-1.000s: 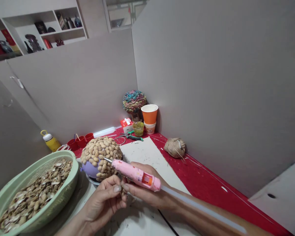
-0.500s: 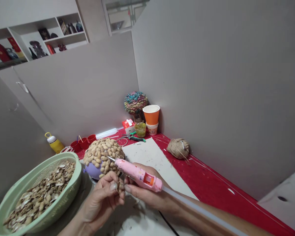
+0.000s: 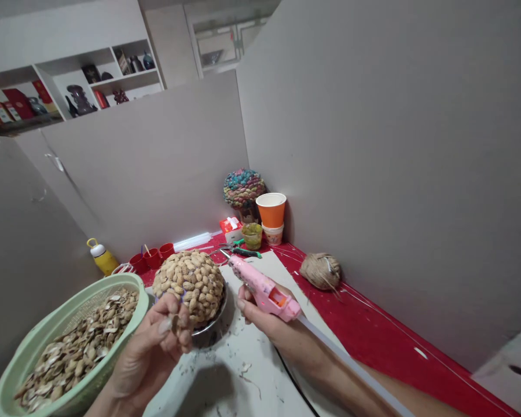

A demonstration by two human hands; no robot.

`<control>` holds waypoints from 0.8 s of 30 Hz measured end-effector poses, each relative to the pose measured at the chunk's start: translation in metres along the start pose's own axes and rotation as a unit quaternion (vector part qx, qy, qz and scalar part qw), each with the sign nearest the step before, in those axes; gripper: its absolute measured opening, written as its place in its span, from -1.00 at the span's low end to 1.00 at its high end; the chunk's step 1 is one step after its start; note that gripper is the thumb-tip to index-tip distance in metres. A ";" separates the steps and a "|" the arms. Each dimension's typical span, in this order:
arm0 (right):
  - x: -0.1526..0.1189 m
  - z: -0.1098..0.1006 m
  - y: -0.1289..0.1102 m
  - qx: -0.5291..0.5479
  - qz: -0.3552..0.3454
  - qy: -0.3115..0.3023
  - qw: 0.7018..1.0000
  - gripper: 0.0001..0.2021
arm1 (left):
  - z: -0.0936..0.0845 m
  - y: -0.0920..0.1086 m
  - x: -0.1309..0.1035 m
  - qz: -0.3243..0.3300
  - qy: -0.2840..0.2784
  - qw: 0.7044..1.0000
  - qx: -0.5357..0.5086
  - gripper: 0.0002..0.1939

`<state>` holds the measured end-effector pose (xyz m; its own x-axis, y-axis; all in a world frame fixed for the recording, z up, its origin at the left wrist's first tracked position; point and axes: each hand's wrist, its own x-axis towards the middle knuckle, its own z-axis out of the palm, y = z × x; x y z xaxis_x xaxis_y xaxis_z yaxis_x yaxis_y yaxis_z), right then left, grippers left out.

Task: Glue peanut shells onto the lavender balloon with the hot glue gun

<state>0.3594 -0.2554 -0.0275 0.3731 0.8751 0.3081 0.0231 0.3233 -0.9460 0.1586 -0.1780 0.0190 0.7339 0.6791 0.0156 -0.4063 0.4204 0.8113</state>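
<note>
Brown peanut shell (image 3: pixel 176 324), a single small piece, is pinched between the thumb and fingertips of the left hand (image 3: pixel 150 347), which is raised in front of a peanut-covered ball (image 3: pixel 191 279). The right hand (image 3: pixel 271 325) is clamped around a pink glue gun (image 3: pixel 260 285); its handle is largely hidden by the hand. The gun's metal nozzle (image 3: pixel 225 253) points away from the person and a little to the left, and a long translucent stick (image 3: pixel 351 369) runs out of its back end along the right forearm. A black cord (image 3: pixel 289 373) trails below that wrist.

The ball sits in a shallow metal dish (image 3: pixel 215 322), just beyond the left hand, with a little purple showing between its shells. Under the dish, a pale board (image 3: pixel 247 376) carries dark specks and thin scraps. To the left stands a light green basin (image 3: pixel 3 375), heaped with loose shells (image 3: pixel 84 347).

Farther out, on a red cloth (image 3: pixel 386 330), a ball of twine (image 3: pixel 321 271) lies to the right. Toward the corner are green-handled pliers (image 3: pixel 247 253), a small tub (image 3: pixel 252 237), an orange cup (image 3: pixel 271 214) set on patterned cups (image 3: pixel 272 234), and a multicoloured tree-shaped piece (image 3: pixel 244 188). Three red cups (image 3: pixel 153 259) and a yellow bottle (image 3: pixel 105 262) stand farther left.
</note>
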 end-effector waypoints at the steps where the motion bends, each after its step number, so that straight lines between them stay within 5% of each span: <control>1: 0.001 -0.001 0.000 0.004 0.003 0.001 1.000 -0.75 | 0.000 0.005 -0.002 0.011 0.015 1.000 0.002 -0.71; 5: 0.001 -0.002 0.005 0.017 0.014 -0.026 0.999 -0.68 | -0.008 0.015 -0.010 0.029 0.082 0.996 0.034 -0.49; 8: -0.002 -0.002 0.007 0.001 0.009 -0.040 0.999 -0.69 | -0.017 0.016 -0.020 0.025 0.079 0.994 0.068 -0.41; 16: -0.012 0.003 0.001 -0.022 0.021 -0.047 0.998 -0.75 | -0.018 0.003 -0.017 -0.031 0.071 0.992 0.101 -0.46; 24: -0.014 0.002 0.019 -0.149 -0.156 -0.198 0.956 -0.74 | -0.043 -0.011 -0.001 -0.040 0.072 0.996 0.038 -0.54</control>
<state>0.3527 -0.2602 -0.0497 -0.0735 0.8394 0.5385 0.3622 0.5255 -0.7698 0.1394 -0.1576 -0.0150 0.6740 0.7270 -0.1312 -0.3031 0.4341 0.8484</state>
